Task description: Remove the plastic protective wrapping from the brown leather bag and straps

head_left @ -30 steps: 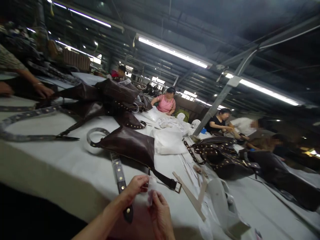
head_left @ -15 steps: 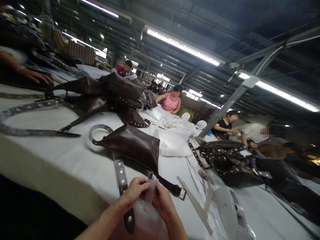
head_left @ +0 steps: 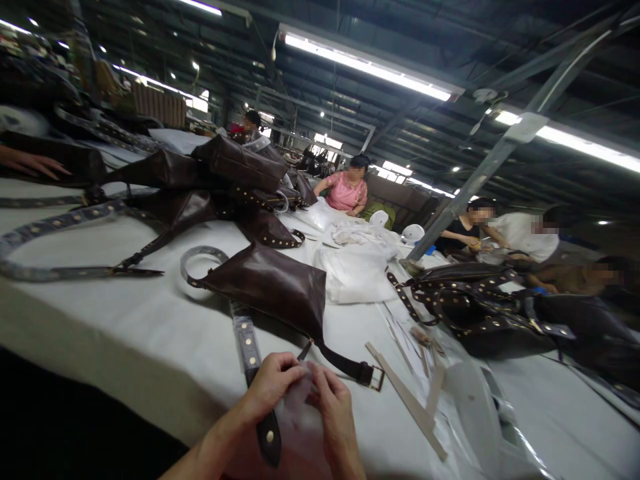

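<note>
My left hand (head_left: 273, 385) and my right hand (head_left: 331, 399) are close together at the table's front, fingertips pinched on a piece of translucent plastic film (head_left: 296, 400). Just beyond my fingertips, a small dark zipper pull (head_left: 305, 349) hangs from the corner of a dark brown leather bag (head_left: 273, 283). From that corner a short strap with a metal buckle (head_left: 376, 378) runs to the right. A studded strap (head_left: 245, 337), partly wrapped in plastic, passes under the bag and beside my left hand. My fingers hide part of the film.
More brown bags (head_left: 240, 163) are piled at the back left, near another person's hand (head_left: 35, 162). White plastic bags (head_left: 350, 273) lie behind. Card strips (head_left: 407, 400) and a white tape dispenser (head_left: 473, 407) sit at right, before studded bags (head_left: 480, 307). Several people work beyond.
My view has shifted slightly, so the bag sits a little further right and higher. Both hands keep their pinch, with fingertips now nearer each other. The other person's hand at left has drawn back.
</note>
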The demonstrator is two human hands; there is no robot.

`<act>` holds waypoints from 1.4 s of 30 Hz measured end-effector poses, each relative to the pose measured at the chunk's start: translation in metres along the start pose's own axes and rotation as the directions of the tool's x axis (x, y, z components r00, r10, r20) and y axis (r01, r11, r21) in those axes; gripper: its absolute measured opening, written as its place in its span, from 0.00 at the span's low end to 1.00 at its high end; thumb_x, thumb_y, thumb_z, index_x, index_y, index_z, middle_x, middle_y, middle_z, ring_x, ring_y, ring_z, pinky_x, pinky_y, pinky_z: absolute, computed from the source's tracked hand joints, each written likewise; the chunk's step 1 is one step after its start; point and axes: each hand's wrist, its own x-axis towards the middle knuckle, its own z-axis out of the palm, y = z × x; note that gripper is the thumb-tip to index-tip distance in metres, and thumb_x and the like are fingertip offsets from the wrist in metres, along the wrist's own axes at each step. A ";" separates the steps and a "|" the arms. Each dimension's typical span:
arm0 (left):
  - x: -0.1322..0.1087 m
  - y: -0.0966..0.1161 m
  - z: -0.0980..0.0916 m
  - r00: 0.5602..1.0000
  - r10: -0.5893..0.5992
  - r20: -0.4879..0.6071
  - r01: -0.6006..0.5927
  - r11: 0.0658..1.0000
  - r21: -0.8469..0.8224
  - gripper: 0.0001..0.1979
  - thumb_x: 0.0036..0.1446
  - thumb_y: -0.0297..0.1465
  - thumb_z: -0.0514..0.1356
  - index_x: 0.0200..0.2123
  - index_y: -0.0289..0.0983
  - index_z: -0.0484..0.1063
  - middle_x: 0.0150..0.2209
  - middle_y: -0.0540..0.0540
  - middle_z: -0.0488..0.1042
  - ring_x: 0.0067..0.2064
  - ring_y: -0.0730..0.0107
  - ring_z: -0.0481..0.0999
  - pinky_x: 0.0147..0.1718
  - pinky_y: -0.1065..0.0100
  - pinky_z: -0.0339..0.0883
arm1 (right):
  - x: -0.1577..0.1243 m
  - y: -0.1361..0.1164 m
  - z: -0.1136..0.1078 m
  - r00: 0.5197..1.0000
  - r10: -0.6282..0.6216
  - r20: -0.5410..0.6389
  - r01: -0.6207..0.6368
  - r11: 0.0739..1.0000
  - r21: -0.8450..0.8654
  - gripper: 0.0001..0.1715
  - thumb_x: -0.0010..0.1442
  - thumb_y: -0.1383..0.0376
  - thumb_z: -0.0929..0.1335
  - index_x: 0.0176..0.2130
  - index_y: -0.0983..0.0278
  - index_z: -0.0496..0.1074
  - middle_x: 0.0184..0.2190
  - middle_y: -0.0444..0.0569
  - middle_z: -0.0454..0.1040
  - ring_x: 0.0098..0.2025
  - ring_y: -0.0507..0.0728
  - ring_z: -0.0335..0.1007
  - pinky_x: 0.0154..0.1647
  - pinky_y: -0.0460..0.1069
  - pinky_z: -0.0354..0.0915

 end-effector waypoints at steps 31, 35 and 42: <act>-0.001 0.011 -0.012 0.992 -0.096 0.087 0.108 0.984 -0.143 0.14 0.36 0.37 0.68 0.19 0.34 0.69 0.19 0.53 0.66 0.24 0.76 0.59 0.25 0.72 0.50 | 0.014 0.000 0.008 0.997 -0.024 0.075 0.010 0.982 0.190 0.21 0.43 0.53 0.76 0.27 0.65 0.70 0.23 0.42 0.71 0.25 0.50 0.65 0.25 0.44 0.63; 0.001 0.008 -0.013 0.991 -0.100 0.093 0.110 0.989 -0.100 0.12 0.36 0.36 0.67 0.21 0.34 0.70 0.19 0.54 0.64 0.23 0.77 0.57 0.24 0.73 0.48 | 0.024 0.001 0.004 0.987 0.160 0.028 -0.161 0.934 0.320 0.29 0.47 0.43 0.72 0.31 0.67 0.71 0.25 0.46 0.72 0.23 0.49 0.67 0.21 0.44 0.64; -0.005 0.016 -0.011 0.992 -0.075 0.106 0.082 0.995 -0.062 0.11 0.38 0.34 0.66 0.19 0.34 0.68 0.20 0.52 0.66 0.25 0.75 0.60 0.26 0.72 0.52 | 0.042 -0.002 0.019 0.940 0.218 0.264 -0.255 0.960 0.114 0.28 0.44 0.46 0.74 0.27 0.69 0.71 0.15 0.40 0.66 0.15 0.46 0.58 0.15 0.41 0.53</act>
